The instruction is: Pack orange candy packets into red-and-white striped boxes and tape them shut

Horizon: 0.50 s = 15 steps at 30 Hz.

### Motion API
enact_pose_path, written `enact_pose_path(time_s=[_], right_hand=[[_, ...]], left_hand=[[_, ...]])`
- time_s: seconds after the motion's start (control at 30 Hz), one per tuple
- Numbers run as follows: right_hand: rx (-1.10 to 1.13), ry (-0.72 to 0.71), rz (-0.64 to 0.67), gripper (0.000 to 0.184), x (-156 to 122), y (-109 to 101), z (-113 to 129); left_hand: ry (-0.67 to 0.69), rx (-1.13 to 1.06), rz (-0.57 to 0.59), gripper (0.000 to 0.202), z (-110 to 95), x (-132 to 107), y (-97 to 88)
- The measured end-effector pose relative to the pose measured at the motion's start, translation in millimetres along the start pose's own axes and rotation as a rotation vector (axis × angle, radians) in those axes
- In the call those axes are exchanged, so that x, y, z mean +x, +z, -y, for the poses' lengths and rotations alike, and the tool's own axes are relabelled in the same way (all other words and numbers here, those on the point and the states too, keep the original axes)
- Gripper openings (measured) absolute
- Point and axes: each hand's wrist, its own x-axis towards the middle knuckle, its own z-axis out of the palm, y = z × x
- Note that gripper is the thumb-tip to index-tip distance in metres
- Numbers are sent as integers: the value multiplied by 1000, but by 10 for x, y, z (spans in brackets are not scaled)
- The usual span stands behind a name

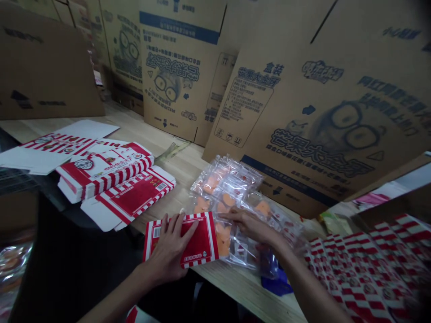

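My left hand [170, 249] is spread over a flat red-and-white striped box [200, 237] and grips it at the table's front edge. Close to the box's right end, my right hand [249, 224] has its index finger stretched out and the other fingers curled on a clear plastic packet [222, 242] with orange pieces inside. Its thumb is hidden. More clear packets [232, 177] of the same kind lie in a loose pile behind and beside this hand.
Folded striped boxes [107, 168] are stacked on the table's left. Many striped boxes [363, 269] stand in rows at the right. Large printed cartons [303, 112] wall off the back. A blue object [278, 285] sits at the front edge, and wrapped goods [15, 264] lie lower left.
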Motion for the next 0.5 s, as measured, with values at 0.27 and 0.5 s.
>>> enact_pose_path(time_s=[0.27,0.5], right_hand=[[-86,-68,-15,33,72,202,134],[1,89,-523,26,-51,492,-59]], left_hand=[[62,-37,78,104,-25,-28,69],[61,-56,60,102,-12,-17,88]])
